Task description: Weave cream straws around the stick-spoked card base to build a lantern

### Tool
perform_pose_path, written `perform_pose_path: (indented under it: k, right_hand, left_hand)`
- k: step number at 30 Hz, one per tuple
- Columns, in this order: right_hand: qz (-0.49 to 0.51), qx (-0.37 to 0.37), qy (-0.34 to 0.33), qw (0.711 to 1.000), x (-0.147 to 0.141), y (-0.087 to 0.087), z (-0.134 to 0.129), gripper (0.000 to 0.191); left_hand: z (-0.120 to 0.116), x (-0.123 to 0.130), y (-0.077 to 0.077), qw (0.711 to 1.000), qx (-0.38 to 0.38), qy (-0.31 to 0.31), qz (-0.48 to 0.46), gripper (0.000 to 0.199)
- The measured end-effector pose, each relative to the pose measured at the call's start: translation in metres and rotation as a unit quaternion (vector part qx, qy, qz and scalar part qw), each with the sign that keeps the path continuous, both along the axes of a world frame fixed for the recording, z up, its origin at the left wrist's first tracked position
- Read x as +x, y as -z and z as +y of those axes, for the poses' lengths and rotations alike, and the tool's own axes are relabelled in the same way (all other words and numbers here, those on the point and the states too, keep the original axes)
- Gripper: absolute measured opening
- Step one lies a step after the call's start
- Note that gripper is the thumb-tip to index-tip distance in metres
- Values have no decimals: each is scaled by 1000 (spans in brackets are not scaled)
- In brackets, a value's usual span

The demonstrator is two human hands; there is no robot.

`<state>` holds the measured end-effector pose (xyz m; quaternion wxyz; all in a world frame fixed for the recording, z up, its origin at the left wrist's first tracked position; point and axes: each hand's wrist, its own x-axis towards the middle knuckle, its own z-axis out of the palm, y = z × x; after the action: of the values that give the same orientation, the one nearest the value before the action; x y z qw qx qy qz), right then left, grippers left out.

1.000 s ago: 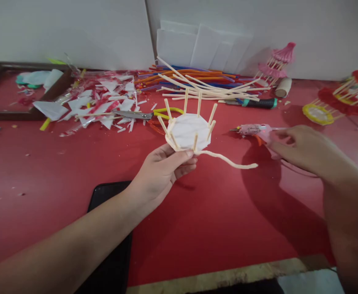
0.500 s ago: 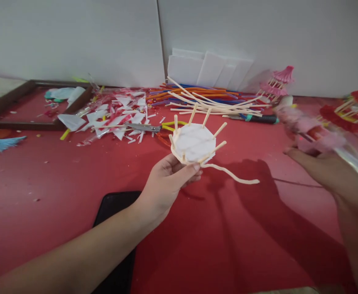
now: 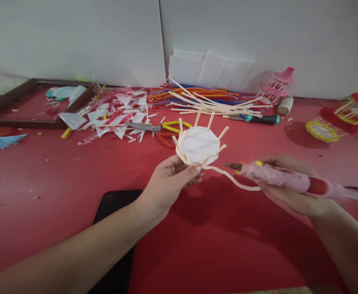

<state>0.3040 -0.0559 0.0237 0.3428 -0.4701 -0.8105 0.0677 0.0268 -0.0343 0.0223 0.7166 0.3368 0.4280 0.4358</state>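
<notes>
Holding white disc (image 3: 197,145) in left hand (image 3: 166,179), pinched narrow, thumb on near rim beside start of loose cream cord (image 3: 233,180). Up off red table (image 3: 74,175), roughly mid-view, with short cream sticks (image 3: 222,133) standing or leaning out around edge. Gripping pink glue gun (image 3: 289,179) in right hand (image 3: 301,202), fingers wrapped around body, blurred; cannot tell if trigger pressed. Nozzle (image 3: 234,166) pointed at disc, near but apart, just above cord. Free end of cord close by right fingers; cannot tell if touching or pinched. Step in hand, by judgement: lining up glue gun with rim and cord. Next move seems to call for steady left pinch, small careful approach of nozzle to rim, tip clear of thumb and not snagging cord or knocking sticks. No glue visible at tip; too blurred to be sure. Behind disc: yellow-handled scissors (image 3: 150,127), white and red scraps (image 3: 124,112), pile of cream stems (image 3: 209,102), cutter (image 3: 265,119). Under left forearm: black flat slab (image 3: 117,204), maybe phone.
</notes>
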Motion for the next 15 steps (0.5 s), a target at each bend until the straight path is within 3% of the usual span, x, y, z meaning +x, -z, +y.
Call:
perform_pose_path:
  k: [3,6,11,15]
  right_hand:
    - [13,-41,-64,997,-5,-7,-1,24]
    - [-9,-24,-33,999,-7,-9,-3,17]
    - [-44,-74,26,996,-11,-6,-5,11]
    - [-48,-52,21,997,-13,-3,-4,13]
  left_hand:
    - [-1,1,-1,1000,-7,4,10,25]
    - [-1,1,-1,1000,0,6,20,25]
    - [-1,1,-1,999,12,25,25,21]
    - [-2,1,-2,999,15,27,31,20]
